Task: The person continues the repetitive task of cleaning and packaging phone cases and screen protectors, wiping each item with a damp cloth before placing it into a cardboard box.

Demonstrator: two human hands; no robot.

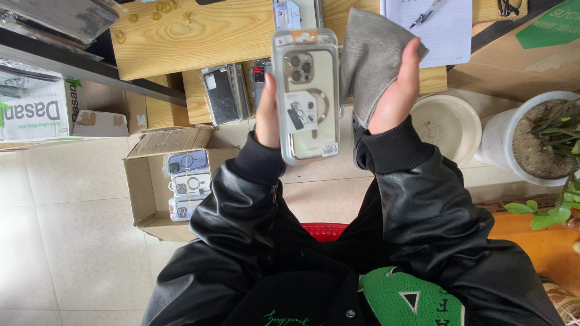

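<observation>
My left hand (pixel 267 111) holds a clear packaged phone case (pixel 306 96) upright by its left edge, raised in front of me. My right hand (pixel 396 90) grips a grey cloth (pixel 370 57) just to the right of the package, with the cloth draped over the fingers and close to the package's right edge. Both arms wear black leather-look sleeves with ribbed cuffs.
An open cardboard box (pixel 148 187) with more packaged cases (pixel 188 184) sits on the tile floor at left. More cases (pixel 223 93) lie on a wooden table (pixel 199 36); a notepad with a pen (pixel 444 27) lies there too. A white bowl (pixel 447 124) and potted plant (pixel 541 136) stand at right.
</observation>
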